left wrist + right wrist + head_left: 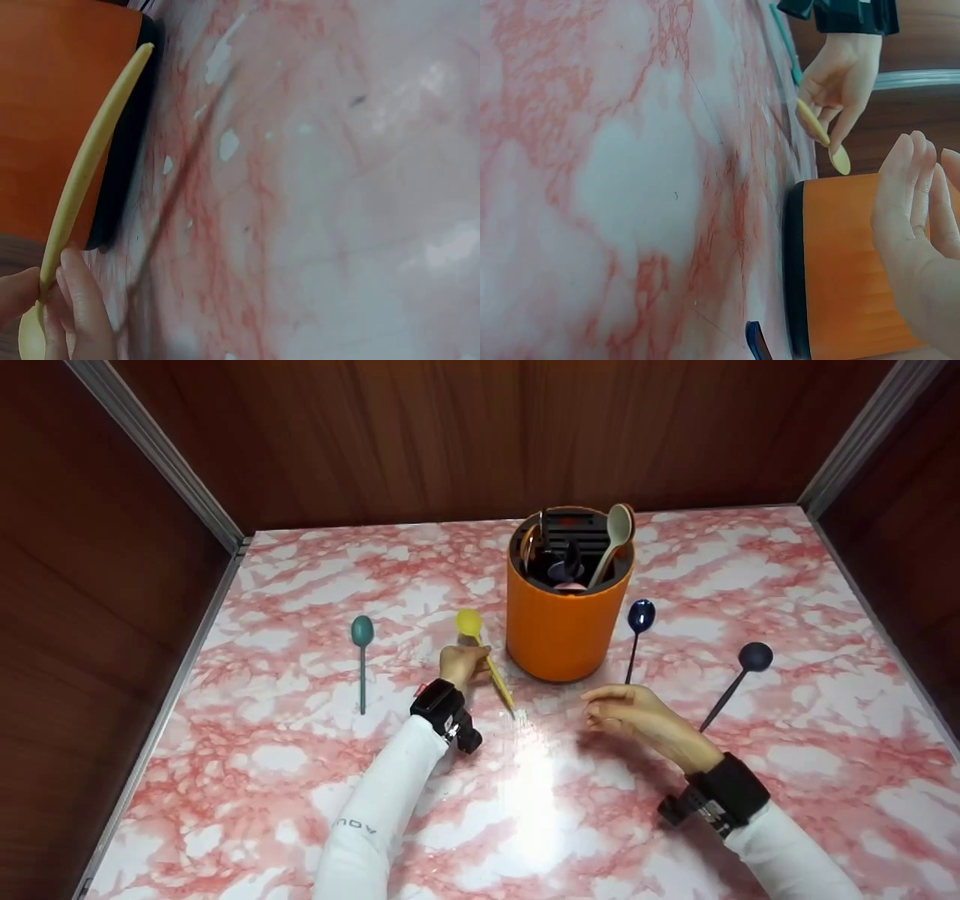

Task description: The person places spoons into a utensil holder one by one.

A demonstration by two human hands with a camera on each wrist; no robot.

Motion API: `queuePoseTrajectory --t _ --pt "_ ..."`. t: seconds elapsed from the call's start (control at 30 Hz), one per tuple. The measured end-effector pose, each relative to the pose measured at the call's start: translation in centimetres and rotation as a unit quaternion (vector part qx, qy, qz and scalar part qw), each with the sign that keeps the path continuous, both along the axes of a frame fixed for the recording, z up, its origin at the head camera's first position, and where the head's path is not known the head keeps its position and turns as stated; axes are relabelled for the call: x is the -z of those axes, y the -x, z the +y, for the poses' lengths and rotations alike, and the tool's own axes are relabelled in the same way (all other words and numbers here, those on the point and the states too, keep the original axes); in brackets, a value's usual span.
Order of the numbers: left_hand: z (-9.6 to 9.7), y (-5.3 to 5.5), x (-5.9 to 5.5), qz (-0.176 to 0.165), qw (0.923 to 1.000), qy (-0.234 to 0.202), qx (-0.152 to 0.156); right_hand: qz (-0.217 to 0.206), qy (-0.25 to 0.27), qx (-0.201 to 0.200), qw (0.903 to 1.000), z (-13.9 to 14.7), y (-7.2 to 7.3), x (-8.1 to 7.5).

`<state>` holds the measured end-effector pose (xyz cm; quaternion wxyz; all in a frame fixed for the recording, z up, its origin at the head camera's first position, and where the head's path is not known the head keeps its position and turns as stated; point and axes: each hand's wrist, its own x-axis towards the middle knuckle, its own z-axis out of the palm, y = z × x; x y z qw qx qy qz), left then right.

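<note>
A yellow spoon [496, 679] is pinched between the thumb and fingers of my left hand [463, 664], close to its bowl. In the left wrist view the spoon's handle [94, 146] is lifted off the table and casts a shadow. My right hand [630, 712] hovers with loosely bent fingers and holds nothing; it is nearest to a shiny dark blue spoon [641, 616] lying on the table. Between and beyond both hands stands an orange utensil holder [562, 634] with a black slotted top. Several utensils stand in it, among them a pale spoon [619, 525].
A teal spoon [362, 631] lies to the left of my left hand. On the right lies a dark round-bowled spoon [755, 657], its handle end partly behind my right hand. Brown wood-look panels [390, 442] wall in the marbled pink and white table [285, 810].
</note>
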<state>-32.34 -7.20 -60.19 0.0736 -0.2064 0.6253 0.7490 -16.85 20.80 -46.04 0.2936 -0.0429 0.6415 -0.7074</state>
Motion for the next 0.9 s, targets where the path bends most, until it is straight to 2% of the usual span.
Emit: queuePoseTrajectory --t 0.03,0.1,0.17,0.2,0.27,0.33,0.47,0.57,0.9 --pt "0.0 -0.4 -0.5 0.004 1.0 -0.002 0.0 0.001 0.0 0.0 1.0 0.0 0.0 0.0" --pt "0.3 -1.9 -2.8 0.005 1.0 -0.005 -0.005 0.0 -0.001 0.001 1.0 -0.1 0.1 0.0" --pt "0.8 -4.1 -6.4 -0.007 0.9999 0.001 -0.011 -0.004 -0.005 0.001 1.0 -0.3 0.1 0.0" --pt "0.9 -4.9 -7.7 -0.005 0.9999 -0.003 -0.011 -0.006 -0.006 0.002 1.0 -0.3 0.1 0.0" --pt "1.4 -6.8 -11.2 -0.026 0.9995 0.002 -0.018 -0.01 -0.008 0.003 0.9999 -0.5 0.2 0.0" --pt "1.6 -8.1 -13.2 -0.026 0.9996 -0.003 -0.015 -0.012 -0.003 0.004 0.9999 -0.6 0.2 -0.1" --pt "1.7 -8.7 -13.7 -0.024 0.9993 -0.027 -0.007 -0.014 -0.001 0.01 0.9998 -0.8 0.3 -0.1" --pt "1.8 -8.5 -12.9 -0.027 0.999 -0.035 0.001 -0.019 -0.007 0.013 0.9997 -0.9 0.3 -0.1" --pt "2.2 -9.5 -13.9 -0.019 0.9988 -0.038 0.024 -0.006 0.021 0.003 0.9998 -1.2 0.3 -0.1"
